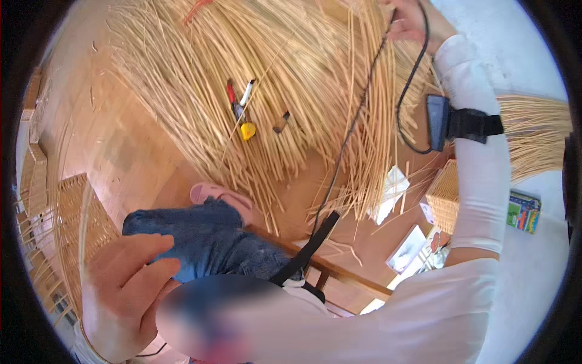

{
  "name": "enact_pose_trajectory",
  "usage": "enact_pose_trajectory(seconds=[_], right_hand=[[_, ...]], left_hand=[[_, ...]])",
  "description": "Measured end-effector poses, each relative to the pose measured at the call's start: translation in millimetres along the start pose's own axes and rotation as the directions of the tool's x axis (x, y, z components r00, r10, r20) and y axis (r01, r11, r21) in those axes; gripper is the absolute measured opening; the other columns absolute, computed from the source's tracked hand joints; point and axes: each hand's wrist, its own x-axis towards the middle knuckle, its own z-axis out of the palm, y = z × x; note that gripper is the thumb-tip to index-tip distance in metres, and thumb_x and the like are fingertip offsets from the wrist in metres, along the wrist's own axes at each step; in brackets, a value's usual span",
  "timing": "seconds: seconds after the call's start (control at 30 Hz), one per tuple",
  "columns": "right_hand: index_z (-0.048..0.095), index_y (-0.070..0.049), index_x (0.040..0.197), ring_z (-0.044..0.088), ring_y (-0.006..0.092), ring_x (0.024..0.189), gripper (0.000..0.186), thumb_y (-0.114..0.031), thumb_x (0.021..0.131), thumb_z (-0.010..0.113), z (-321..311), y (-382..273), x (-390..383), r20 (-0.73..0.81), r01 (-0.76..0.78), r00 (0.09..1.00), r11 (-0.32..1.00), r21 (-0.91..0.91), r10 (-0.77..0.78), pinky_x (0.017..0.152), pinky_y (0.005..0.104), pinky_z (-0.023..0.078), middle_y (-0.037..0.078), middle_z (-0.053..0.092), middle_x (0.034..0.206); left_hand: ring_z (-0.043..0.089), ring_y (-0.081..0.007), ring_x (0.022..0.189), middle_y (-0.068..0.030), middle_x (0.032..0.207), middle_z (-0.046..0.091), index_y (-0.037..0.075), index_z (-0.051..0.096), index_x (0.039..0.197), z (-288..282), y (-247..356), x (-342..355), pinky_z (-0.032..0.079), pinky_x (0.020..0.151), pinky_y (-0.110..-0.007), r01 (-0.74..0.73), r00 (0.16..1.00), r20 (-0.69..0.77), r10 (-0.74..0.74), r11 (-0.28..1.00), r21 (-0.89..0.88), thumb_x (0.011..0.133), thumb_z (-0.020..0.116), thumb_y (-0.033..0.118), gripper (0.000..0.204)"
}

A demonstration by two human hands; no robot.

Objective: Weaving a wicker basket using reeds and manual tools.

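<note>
My right hand (415,24) is stretched out to the upper right, cut off by the picture's top edge. Its fingers are bent around pale rattan canes (315,67), part of a large loose heap on the floor. At the lower left is my left hand (124,285), its fingers curled in toward the thumb; whatever it may hold is hidden. Beside it is a woven wicker panel (85,212). On the canes lie pliers (237,112) with red and yellow parts, a white pen-like stick (247,93) and a small dark piece (282,122).
A black cable (348,130) runs across the canes up to my right hand. A dark device (438,122) is strapped to my right forearm. A wicker basket (442,197) and more canes (536,139) are at the right. Below the heap is a pink slipper (221,197).
</note>
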Motion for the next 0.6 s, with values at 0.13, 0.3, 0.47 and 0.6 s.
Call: enact_pose_trajectory(seconds=[0.13, 0.3, 0.47, 0.6], right_hand=[[0.051, -0.002, 0.126, 0.069, 0.0252, 0.089, 0.042, -0.035, 0.099, 0.053, 8, -33, 7, 0.099, -0.195, 0.977, 0.591, 0.783, 0.190, 0.080, 0.0389, 0.058, 0.013, 0.064, 0.098], [0.050, -0.001, 0.125, 0.069, 0.0254, 0.089, 0.040, -0.033, 0.103, 0.044, 12, -103, 20, 0.136, -0.142, 0.990, 0.447, 0.883, 0.046, 0.086, 0.0389, 0.056, 0.013, 0.065, 0.103], [0.045, -0.003, 0.129, 0.069, 0.0220, 0.092, 0.040, -0.033, 0.105, 0.033, 15, -163, 32, 0.172, -0.106, 0.976, 0.400, 0.910, -0.133, 0.091, 0.0387, 0.055, 0.015, 0.064, 0.110], [0.045, -0.004, 0.127, 0.068, 0.0205, 0.094, 0.037, -0.032, 0.105, 0.035, 15, -201, 30, 0.186, -0.087, 0.956, 0.386, 0.918, -0.226, 0.092, 0.0377, 0.054, 0.017, 0.061, 0.118]], left_hand=[[0.063, -0.0364, 0.092, -0.0182, 0.104, 0.065, 0.001, 0.064, 0.090, -5, -6, -2, 0.050, 0.080, -0.043, 0.006, 0.996, -0.093, -0.016, 0.994, -0.110, 0.068, 0.072, 0.003, 0.023], [0.064, -0.0339, 0.090, -0.0167, 0.100, 0.067, 0.001, 0.066, 0.091, -17, -11, -6, 0.052, 0.077, -0.040, -0.043, 0.980, -0.198, -0.009, 0.966, -0.256, 0.072, 0.073, 0.004, 0.020], [0.065, -0.0330, 0.088, -0.0162, 0.097, 0.068, 0.000, 0.068, 0.091, -22, -14, -23, 0.052, 0.077, -0.038, -0.043, 0.964, -0.261, -0.051, 0.938, -0.343, 0.076, 0.071, 0.004, 0.016], [0.065, -0.0332, 0.085, -0.0166, 0.094, 0.068, -0.002, 0.067, 0.091, -29, -20, -28, 0.052, 0.076, -0.037, -0.085, 0.944, -0.325, -0.051, 0.916, -0.392, 0.080, 0.068, 0.003, 0.012]])
